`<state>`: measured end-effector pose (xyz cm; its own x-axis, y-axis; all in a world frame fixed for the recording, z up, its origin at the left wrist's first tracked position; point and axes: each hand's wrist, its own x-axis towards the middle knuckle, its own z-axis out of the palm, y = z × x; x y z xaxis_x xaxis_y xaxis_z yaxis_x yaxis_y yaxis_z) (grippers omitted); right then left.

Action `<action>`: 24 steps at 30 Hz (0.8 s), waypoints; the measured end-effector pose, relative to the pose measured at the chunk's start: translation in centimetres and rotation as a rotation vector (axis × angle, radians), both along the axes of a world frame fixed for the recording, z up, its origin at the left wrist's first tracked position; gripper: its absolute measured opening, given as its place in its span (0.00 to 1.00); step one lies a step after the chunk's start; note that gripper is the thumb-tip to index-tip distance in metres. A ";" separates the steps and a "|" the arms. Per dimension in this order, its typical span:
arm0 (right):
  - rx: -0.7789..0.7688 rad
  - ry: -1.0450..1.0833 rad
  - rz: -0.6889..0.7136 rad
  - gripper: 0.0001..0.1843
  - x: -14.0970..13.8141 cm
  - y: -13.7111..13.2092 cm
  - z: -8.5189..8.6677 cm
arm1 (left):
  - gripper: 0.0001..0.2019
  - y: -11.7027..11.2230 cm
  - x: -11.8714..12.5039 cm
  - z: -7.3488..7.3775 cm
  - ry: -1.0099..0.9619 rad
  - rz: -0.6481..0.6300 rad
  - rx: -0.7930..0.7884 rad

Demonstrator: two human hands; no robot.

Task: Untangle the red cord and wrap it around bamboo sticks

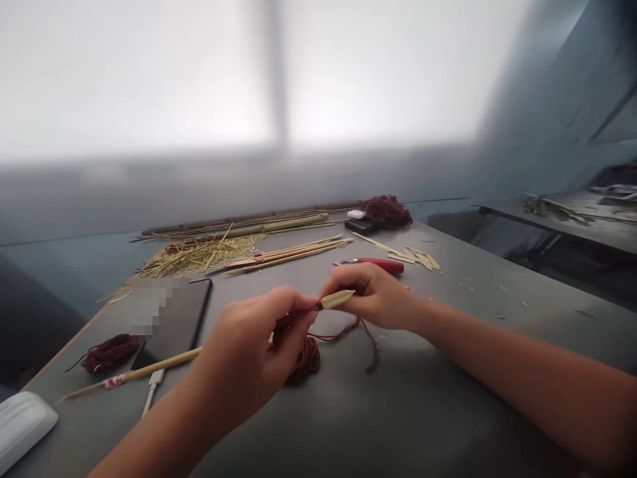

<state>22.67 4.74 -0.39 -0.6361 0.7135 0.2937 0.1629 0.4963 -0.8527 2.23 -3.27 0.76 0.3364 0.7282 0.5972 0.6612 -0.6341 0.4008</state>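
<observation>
My left hand (253, 332) is closed around a thin bamboo shaft (164, 364), which runs out behind it to the lower left. Red and white binding and a pale, feather-like tail show at that end. At the front, a flat, pointed, pale blade (338, 299) sticks out past a dark wrap, held between my left thumb and forefinger. My right hand (375, 292) is pinched close behind the blade, its fingertips partly hidden. Dark red cord (371, 345) hangs below it and leads to a bundle (306, 362) under my left hand.
A red-handled tool (381, 265) and bamboo slivers (421, 257) lie beyond my right hand. Further back are several similar shafts (293, 252), straw (199, 255), bamboo poles (279, 224) and a cord heap (388, 211). Left are a dark tablet-like device (192, 318), cord coil (109, 352) and white object (24, 425).
</observation>
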 end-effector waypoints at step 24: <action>0.390 -0.089 0.104 0.06 1.7 -1.6 2.2 | 0.06 -0.4 0.4 -0.1 -0.050 -0.218 -0.018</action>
